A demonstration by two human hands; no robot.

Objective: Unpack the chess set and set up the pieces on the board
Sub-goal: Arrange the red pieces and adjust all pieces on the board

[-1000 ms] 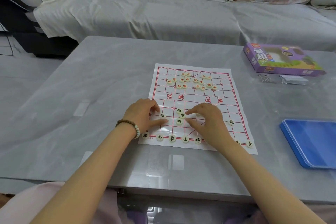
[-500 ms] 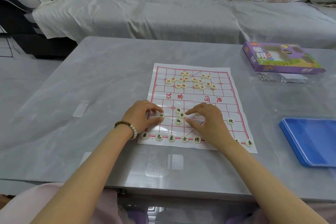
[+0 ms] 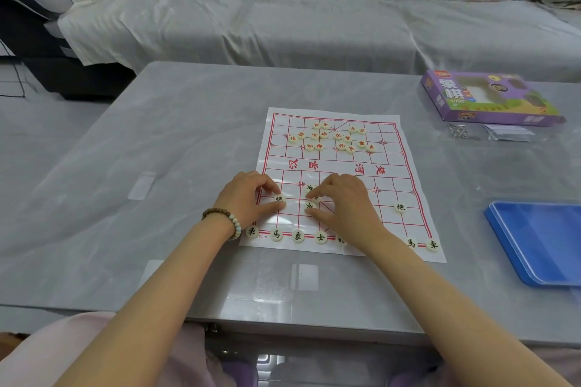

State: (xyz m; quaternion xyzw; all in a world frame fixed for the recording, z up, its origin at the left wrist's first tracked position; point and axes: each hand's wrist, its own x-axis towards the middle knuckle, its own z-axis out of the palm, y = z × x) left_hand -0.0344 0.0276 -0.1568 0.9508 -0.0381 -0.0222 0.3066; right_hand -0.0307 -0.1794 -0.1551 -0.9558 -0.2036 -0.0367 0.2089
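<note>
Left hand (image 3: 248,196) pinches cannon disc (image 3: 279,199) by rim, board (image 3: 393,173) mid-frame. Right hand (image 3: 344,203) pinches soldier disc (image 3: 309,206) alongside. Discs light, hard, smooth (likely skid on glossy sheet).

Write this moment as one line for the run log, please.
stage: near side setup | left hand: pinches left cannon piece on board | right hand: pinches black piece | red pieces: unsorted, far side

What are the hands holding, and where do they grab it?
The left hand pinches the cannon piece by its rim; the right hand pinches a black-lettered piece the same way.
</note>
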